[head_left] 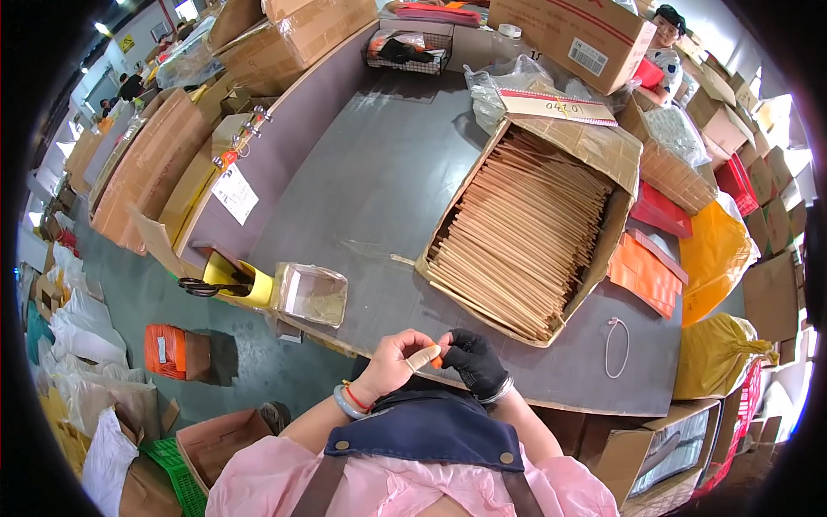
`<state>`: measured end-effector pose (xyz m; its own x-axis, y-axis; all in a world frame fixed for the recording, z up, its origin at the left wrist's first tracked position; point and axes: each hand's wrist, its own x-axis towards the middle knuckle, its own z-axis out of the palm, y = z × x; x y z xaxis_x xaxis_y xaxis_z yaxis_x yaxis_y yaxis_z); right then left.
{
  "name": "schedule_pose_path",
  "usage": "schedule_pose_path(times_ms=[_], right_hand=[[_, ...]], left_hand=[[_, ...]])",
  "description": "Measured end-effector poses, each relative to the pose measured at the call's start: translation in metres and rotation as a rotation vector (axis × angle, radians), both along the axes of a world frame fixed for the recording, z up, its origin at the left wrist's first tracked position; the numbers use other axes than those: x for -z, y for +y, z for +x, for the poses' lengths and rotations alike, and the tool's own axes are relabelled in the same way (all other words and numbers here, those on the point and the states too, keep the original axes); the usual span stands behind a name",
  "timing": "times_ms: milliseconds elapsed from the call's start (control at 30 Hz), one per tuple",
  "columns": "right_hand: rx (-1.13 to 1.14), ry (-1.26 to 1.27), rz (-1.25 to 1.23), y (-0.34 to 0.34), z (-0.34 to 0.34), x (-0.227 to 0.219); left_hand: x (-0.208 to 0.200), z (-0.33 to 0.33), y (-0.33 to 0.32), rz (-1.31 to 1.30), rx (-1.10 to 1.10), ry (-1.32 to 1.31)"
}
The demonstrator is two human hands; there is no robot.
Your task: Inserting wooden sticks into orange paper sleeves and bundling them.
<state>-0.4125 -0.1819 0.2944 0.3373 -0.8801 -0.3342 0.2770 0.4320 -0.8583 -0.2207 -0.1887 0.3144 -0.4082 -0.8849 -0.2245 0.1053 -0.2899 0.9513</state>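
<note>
Left hand (392,364) and gloved right hand (476,362) are pinching narrowly on a small orange piece (437,361), nearer me than the open carton (617,157); I'm probably using both for finer control, while the carton is presumably keeping its sticks (521,233) within reach.

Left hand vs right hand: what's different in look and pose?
- Covering: the left hand is mostly bare; the right hand wears a black glove.
- Wrist: the left has a red band and a pale bangle; the right has a silvery bracelet.
- Direction: the left reaches in rightward, the right leftward.

Shared: both have fingertips together at a small orange item.
</note>
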Motion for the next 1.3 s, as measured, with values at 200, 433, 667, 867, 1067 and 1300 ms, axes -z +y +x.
schedule_pose_path(times_ms=[200, 433, 667, 867, 1067, 1300], right_hand=[[-0.027, -0.062, 0.033, 0.000, 0.002, -0.014], [0.033, -0.195, 0.152, 0.003, -0.003, -0.007], [-0.071, -0.094, 0.020, 0.003, -0.007, -0.015], [-0.063, -0.015, -0.077, 0.009, -0.002, -0.026], [-0.017, 0.018, -0.097, 0.015, 0.000, -0.016], [0.057, 0.191, -0.231, 0.018, 0.004, -0.011]], left_hand=[[0.003, -0.001, -0.003, 0.025, -0.029, 0.121], [-0.002, -0.009, -0.002, -0.021, -0.045, 0.156], [-0.001, -0.006, 0.001, -0.101, 0.006, -0.018], [0.005, -0.002, -0.001, 0.012, 0.099, 0.053], [0.004, 0.001, -0.005, -0.056, 0.146, 0.026], [-0.005, -0.003, -0.005, 0.048, 0.238, 0.210]])
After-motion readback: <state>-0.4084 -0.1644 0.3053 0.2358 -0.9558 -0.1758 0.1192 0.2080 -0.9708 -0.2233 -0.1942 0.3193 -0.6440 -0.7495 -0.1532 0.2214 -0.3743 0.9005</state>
